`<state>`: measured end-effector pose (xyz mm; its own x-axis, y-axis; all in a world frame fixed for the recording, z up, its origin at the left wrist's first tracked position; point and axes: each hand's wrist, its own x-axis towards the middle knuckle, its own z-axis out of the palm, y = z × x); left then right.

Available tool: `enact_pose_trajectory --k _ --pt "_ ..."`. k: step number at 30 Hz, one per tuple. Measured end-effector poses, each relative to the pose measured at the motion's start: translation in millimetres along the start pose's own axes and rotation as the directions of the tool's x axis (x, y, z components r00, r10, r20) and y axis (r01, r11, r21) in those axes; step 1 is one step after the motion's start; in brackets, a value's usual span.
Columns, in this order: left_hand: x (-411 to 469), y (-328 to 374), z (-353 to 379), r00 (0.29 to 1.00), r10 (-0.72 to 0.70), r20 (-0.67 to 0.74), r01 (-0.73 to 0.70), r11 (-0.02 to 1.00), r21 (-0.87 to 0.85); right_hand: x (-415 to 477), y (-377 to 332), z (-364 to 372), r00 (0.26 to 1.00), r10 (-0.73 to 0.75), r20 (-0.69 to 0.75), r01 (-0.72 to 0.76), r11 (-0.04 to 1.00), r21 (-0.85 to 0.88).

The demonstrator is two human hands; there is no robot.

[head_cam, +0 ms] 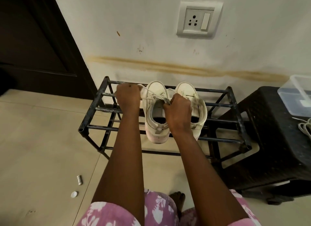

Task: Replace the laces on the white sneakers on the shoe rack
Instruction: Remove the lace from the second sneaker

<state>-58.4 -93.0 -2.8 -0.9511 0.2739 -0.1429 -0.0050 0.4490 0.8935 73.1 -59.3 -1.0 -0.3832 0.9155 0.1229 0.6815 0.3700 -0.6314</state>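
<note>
Knees (107, 214) cropped; left hand (128, 95), right hand (179, 109) fingers clench lace (148, 98); right sneaker (186, 89) half-hidden.

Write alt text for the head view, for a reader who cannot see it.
The left hand grips and the right hand pinches a white lace on the left sneaker, which stands beside the right sneaker on a black shoe rack by a wall. A dark stool to the right holds a clear box and loose laces.

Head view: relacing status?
Done: nothing clearly finished. In hand: the lace of the left sneaker, gripped by left hand and right hand; threading or stripping, cannot tell. Left: right sneaker; a loose lace bundle lies on the stool.
</note>
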Motion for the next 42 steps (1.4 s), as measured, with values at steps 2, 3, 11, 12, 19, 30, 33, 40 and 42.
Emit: enact_pose_trajectory --k 2,3,11,12,19,30,33,40,42 --pt "7.6 -3.6 -7.9 0.974 -0.219 -0.053 0.204 0.957 -0.206 0.8 0.0 1.8 1.000 0.003 -0.002 -0.003 1.000 -0.003" --pt "7.6 -4.5 -10.3 0.959 -0.280 -0.038 0.259 0.926 -0.275 0.9 0.2 2.6 1.000 0.001 -0.004 -0.001 1.000 -0.003" --pt "-16.7 21.4 -22.0 0.838 0.351 0.418 -0.414 0.908 0.067 3.0 1.1 2.2 1.000 -0.013 -0.004 0.013 1.000 -0.011" --pt "-20.4 23.0 -18.5 0.805 0.360 0.472 -0.467 0.875 0.129 3.2 1.0 2.0 1.000 -0.007 -0.005 0.007 1.000 -0.011" --pt "-24.9 14.7 5.9 0.775 0.354 0.524 -0.555 0.778 0.295 4.4 0.7 1.7 1.000 0.027 0.011 -0.027 1.000 -0.001" --pt "-17.4 16.1 -5.4 0.917 0.310 0.251 -0.368 0.901 0.228 2.2 1.2 0.8 1.000 0.011 0.004 -0.011 1.000 0.006" --pt "-15.7 13.0 -11.5 0.964 0.246 0.101 -0.264 0.931 0.253 2.1 0.2 1.1 1.000 0.018 0.006 -0.018 1.000 0.006" --pt "-4.8 5.2 -20.1 0.974 0.001 -0.229 -0.015 0.998 -0.060 2.9 -1.0 1.4 0.999 0.036 0.012 -0.036 0.999 -0.013" --pt "-3.9 6.2 -25.3 0.950 -0.107 -0.293 0.045 0.976 -0.213 2.6 -0.9 1.0 0.999 0.031 0.011 -0.031 0.999 -0.010"
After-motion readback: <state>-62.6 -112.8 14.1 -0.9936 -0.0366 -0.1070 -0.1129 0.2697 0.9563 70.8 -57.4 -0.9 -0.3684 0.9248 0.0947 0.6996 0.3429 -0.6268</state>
